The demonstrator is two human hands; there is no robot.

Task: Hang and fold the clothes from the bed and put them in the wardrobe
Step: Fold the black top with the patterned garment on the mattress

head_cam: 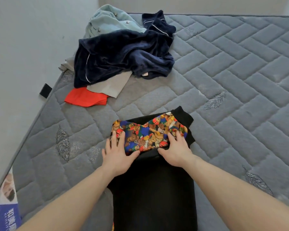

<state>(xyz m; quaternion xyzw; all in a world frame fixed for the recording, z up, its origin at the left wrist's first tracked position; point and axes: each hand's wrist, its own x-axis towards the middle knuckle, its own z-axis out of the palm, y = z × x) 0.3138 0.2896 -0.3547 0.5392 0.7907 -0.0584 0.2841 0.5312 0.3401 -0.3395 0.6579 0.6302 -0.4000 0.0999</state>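
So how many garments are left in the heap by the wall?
4 visible: pale blue one at the back, navy one on top, beige one beneath it, red one nearest. More may be hidden underneath.

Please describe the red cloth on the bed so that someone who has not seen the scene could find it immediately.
Find the grey quilted mattress and the clothes heap near its far left edge. At the heap's near end, the red cloth lies flat, partly tucked under a beige garment. It is the only plain bright red piece there.
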